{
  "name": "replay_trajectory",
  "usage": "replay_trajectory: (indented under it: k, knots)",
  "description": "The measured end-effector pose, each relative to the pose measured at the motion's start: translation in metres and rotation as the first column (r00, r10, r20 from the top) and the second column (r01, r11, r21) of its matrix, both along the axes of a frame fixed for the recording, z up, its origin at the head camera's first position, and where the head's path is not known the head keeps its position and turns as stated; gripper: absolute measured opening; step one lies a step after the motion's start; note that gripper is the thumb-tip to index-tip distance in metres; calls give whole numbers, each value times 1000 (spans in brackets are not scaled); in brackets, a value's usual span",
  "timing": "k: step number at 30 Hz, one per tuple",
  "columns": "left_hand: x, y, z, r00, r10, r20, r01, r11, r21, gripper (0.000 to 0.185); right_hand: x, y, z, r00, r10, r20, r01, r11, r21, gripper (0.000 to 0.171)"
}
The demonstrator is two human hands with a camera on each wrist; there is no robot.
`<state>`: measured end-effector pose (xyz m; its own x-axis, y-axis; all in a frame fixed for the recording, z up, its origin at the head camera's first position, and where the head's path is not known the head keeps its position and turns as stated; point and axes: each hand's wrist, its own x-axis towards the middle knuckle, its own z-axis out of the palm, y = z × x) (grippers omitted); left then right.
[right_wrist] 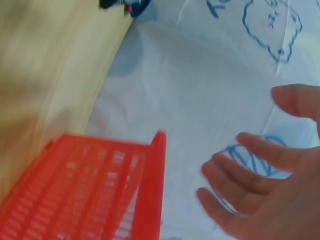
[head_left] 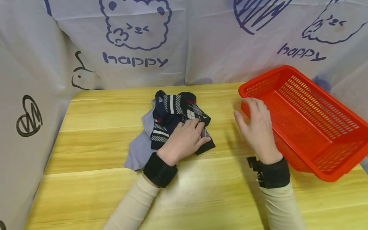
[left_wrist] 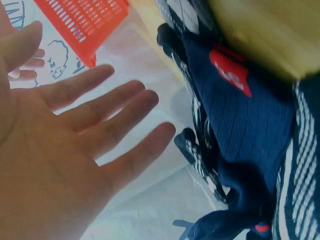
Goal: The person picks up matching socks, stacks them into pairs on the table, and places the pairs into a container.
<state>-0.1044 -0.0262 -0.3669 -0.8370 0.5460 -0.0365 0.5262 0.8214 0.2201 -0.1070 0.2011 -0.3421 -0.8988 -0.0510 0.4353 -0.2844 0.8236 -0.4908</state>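
Observation:
In the head view a heap of socks lies mid-table: dark blue ones (head_left: 172, 122), patterned black, grey and white ones (head_left: 198, 111), and a plain grey-lilac one (head_left: 137, 151) at its left. My left hand (head_left: 185, 137) is over the heap's front right part, palm down. The left wrist view shows its fingers (left_wrist: 115, 115) straight and spread, with a gap to the navy sock (left_wrist: 240, 110) with a red patch. My right hand (head_left: 257, 127) is raised at the basket's left rim, fingers loosely bent and holding nothing.
A red slotted plastic basket (head_left: 302, 123) stands on the right of the wood-grain table (head_left: 95, 127), set at an angle. White sheets (head_left: 215, 41) with drawings and lettering hang behind the table and along its left side.

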Motion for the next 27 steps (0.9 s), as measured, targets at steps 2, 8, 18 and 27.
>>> replay_trajectory:
  k: [2, 8, 18, 27]
  knots:
    - [1, 1, -1, 1000, -30, 1, 30, 1000, -5, 58, -1, 10, 1, 997, -56, 48, 56, 998, -2, 42]
    - [2, 4, -5, 998, -56, -19, 55, 998, -16, 54, -4, 41, 2, 928, -197, 315, 168, 979, 118, 49]
    - [3, 5, -4, 998, -62, -25, 62, 998, -10, 50, -10, 56, -8, 897, -217, 385, 146, 968, 205, 38]
    - [3, 6, -6, 997, -68, -34, 67, 998, -11, 51, -11, 43, -12, 943, -146, 300, 85, 975, 207, 30]
